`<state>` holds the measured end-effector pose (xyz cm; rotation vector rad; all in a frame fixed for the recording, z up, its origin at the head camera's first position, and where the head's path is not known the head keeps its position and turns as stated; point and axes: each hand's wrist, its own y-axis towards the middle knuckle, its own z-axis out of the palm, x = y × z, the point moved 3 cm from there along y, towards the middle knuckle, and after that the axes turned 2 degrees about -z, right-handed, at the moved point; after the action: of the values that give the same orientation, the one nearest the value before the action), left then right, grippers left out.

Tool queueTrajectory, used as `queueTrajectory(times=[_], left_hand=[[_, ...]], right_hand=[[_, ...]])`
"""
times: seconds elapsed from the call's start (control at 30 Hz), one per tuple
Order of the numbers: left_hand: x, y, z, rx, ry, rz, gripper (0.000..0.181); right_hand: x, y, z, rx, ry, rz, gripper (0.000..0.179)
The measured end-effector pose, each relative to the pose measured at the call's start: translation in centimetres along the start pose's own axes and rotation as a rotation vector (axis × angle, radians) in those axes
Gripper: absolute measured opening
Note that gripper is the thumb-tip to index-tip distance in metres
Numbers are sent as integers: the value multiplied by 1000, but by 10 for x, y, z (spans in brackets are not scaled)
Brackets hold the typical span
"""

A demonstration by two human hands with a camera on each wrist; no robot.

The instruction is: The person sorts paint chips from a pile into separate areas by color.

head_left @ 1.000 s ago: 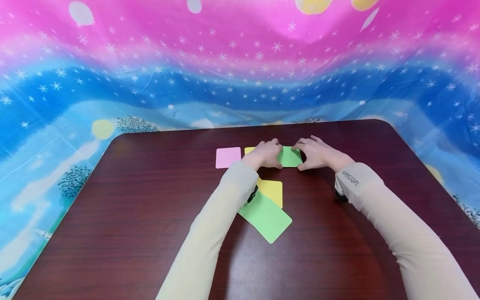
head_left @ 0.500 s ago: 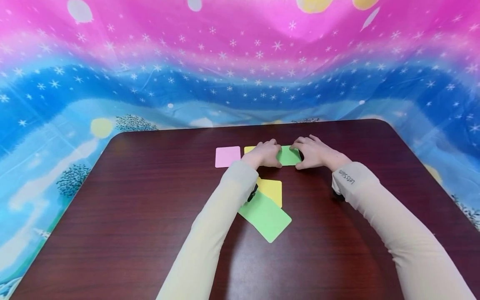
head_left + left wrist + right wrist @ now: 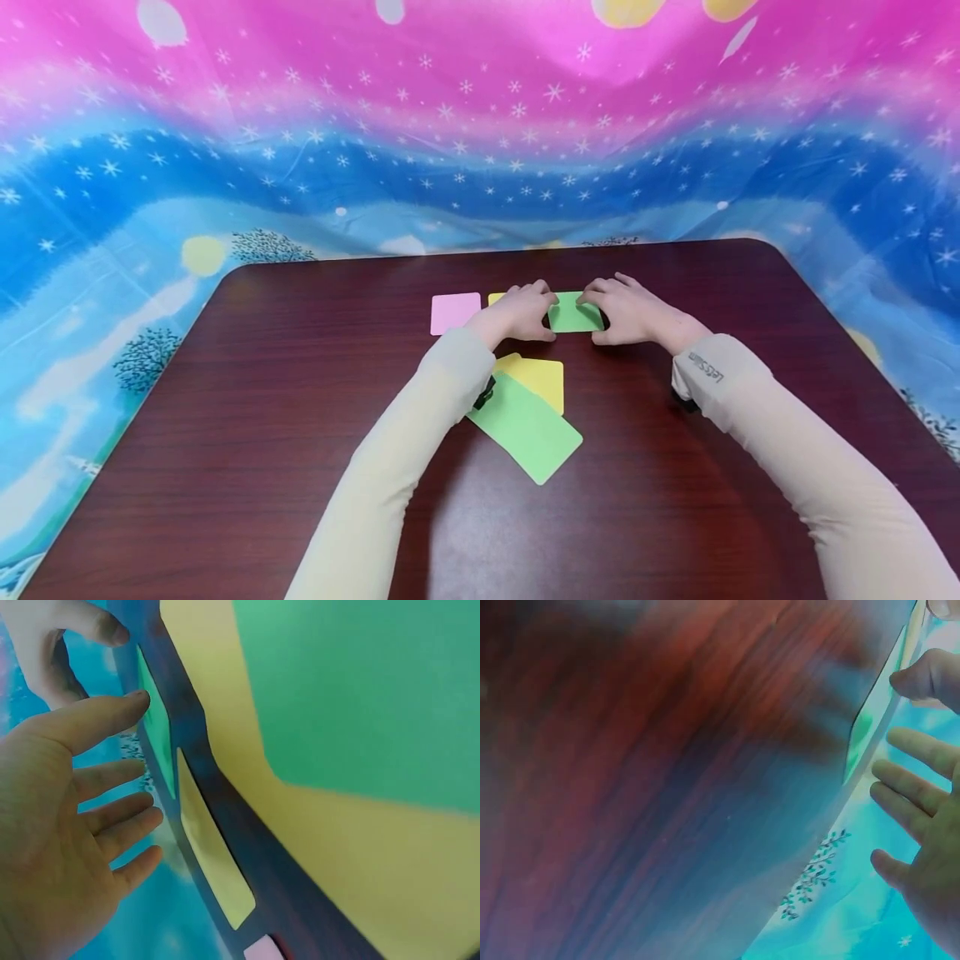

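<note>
my left hand point(image 3: 521, 313) and right hand point(image 3: 633, 312), grasping nothing, flanked the far green card point(image 3: 573, 319); i judged this alignment, next requiring gentle squaring.

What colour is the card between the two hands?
Green; the card shows best in the head view.

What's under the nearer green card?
Under the nearer green card, a yellow card shows along its far edge, perhaps more than one piece. Whatever lies beneath its middle is covered, so I can't tell.
</note>
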<state>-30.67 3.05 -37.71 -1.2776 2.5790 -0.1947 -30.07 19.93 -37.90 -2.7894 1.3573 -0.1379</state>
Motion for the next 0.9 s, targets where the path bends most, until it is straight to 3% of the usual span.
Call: queueTrajectory(times=[0.5, 0.9], left_hand=[[23, -48, 4, -65, -20, 16, 61], [16, -79, 13, -137, 81, 112, 55]], right_hand=[[32, -25, -8, -51, -36, -66, 54], [57, -41, -5, -139, -74, -181, 53]])
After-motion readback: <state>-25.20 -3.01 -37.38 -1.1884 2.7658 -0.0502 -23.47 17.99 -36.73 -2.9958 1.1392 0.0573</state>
